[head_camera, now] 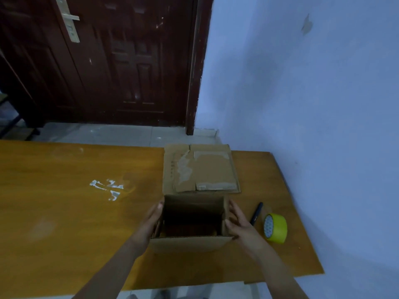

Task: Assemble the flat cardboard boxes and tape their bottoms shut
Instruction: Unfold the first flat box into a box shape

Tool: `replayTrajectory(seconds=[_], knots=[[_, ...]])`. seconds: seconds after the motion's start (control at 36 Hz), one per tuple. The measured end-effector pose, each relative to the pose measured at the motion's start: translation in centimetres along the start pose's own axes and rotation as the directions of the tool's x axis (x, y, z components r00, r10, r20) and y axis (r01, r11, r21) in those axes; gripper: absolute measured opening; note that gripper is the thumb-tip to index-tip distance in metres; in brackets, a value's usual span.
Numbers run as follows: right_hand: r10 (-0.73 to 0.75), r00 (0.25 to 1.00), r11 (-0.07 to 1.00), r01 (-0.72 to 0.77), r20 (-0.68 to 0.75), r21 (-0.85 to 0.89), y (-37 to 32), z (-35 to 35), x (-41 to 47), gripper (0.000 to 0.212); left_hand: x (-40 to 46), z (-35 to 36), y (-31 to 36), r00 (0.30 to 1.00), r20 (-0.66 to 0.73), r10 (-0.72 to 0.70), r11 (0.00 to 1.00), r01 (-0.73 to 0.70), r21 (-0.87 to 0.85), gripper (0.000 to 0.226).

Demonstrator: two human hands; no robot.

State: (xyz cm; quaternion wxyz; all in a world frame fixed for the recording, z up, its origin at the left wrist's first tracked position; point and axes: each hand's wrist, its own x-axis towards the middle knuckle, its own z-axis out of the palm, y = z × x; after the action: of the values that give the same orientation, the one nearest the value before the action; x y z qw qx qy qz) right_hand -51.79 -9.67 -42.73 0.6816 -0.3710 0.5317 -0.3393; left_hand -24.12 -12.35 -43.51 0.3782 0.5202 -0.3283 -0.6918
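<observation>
An opened-up brown cardboard box (190, 244) stands on the orange wooden table (64, 212), its open top facing me. My left hand (149, 223) lies flat against its left wall with straight fingers. My right hand (239, 225) presses on its right wall, thumb at the rim. Behind it lies a flat cardboard box (203, 169) with old tape strips on it. A yellow tape roll (275, 228) stands on edge to the right of my right hand, beside a black pen-like tool (257, 213).
White paint marks (108, 187) are on the table to the left of the boxes. A pale blue wall (323, 104) runs close along the table's right edge. A dark wooden door (108, 61) stands beyond the far edge, across a strip of tiled floor.
</observation>
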Motion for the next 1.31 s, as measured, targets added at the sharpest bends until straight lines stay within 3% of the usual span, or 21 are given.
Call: replayTrajectory(seconds=[0.11,0.17,0.22,0.28,0.39,0.53,0.58,0.64,0.72,0.78,0.86,0.97,1.03,1.14,1.31], knots=[[0.003,1.000,0.991,-0.001,0.015,-0.130,-0.3,1.1,0.3,0.117,-0.7,0.1,-0.5,0.998,-0.015,0.055,0.991,-0.053,0.122,0.111],[0.008,1.000,0.995,-0.010,-0.024,-0.099,-0.6,1.9,0.5,0.105,-0.4,0.4,-0.6,0.993,-0.098,0.064,0.994,-0.055,0.091,0.097],[0.029,0.998,0.995,-0.034,-0.057,-0.089,-0.8,2.2,0.9,0.087,0.0,0.3,-0.4,0.978,-0.185,0.092,0.992,-0.075,0.102,0.062],[0.064,0.993,0.988,-0.076,-0.094,-0.135,-0.9,2.1,1.3,0.084,0.5,0.0,-0.6,0.968,-0.219,0.122,0.982,-0.087,0.165,0.045],[0.109,0.985,0.947,-0.145,-0.136,-0.285,-1.3,2.2,2.1,0.097,0.8,-0.2,-0.1,0.972,-0.206,0.116,0.972,-0.068,0.226,0.042],[0.093,0.984,0.875,-0.154,-0.153,-0.460,-2.1,2.6,3.0,0.099,0.5,-0.2,0.3,0.977,-0.171,0.123,0.983,-0.097,0.154,0.028],[0.118,0.986,0.847,-0.162,-0.117,-0.507,-2.4,2.7,3.0,0.096,-0.1,-0.5,0.8,0.982,-0.149,0.115,0.990,-0.101,0.096,0.025],[0.123,0.987,0.884,-0.155,-0.101,-0.441,-3.0,2.7,2.4,0.081,-0.5,-0.9,1.0,0.990,-0.095,0.101,0.994,-0.097,0.046,0.033],[0.021,0.994,0.963,-0.048,-0.103,-0.264,-3.6,3.0,1.0,0.055,-1.0,-2.0,1.1,0.983,-0.025,0.183,0.981,-0.181,0.067,0.075],[-0.088,0.994,0.961,0.068,-0.063,-0.268,-3.3,3.1,0.6,0.061,-1.3,-2.6,0.7,0.971,0.018,0.239,0.963,-0.240,0.125,0.093],[-0.155,0.985,0.902,0.170,0.069,-0.396,-2.5,3.8,0.8,0.083,-2.0,-3.1,-0.1,0.955,0.101,0.278,0.942,-0.292,0.166,0.094],[-0.230,0.969,0.765,0.234,0.086,-0.600,-2.3,4.6,1.9,0.083,-2.3,-3.3,-0.8,0.937,0.168,0.306,0.923,-0.335,0.189,0.099],[-0.286,0.958,0.704,0.214,0.006,-0.677,-2.1,4.9,2.4,0.077,-2.2,-3.5,-1.0,0.935,0.168,0.314,0.911,-0.346,0.224,0.097],[-0.515,0.853,0.434,0.173,-0.086,-0.884,-0.2,5.1,4.0,0.077,-1.6,-3.6,-1.8,0.920,0.022,0.390,0.837,-0.365,0.408,0.062],[-0.548,0.831,0.496,0.227,-0.099,-0.838,0.8,5.1,4.2,0.075,-0.9,-3.3,-2.6,0.891,-0.072,0.449,0.826,-0.382,0.415,0.042]])
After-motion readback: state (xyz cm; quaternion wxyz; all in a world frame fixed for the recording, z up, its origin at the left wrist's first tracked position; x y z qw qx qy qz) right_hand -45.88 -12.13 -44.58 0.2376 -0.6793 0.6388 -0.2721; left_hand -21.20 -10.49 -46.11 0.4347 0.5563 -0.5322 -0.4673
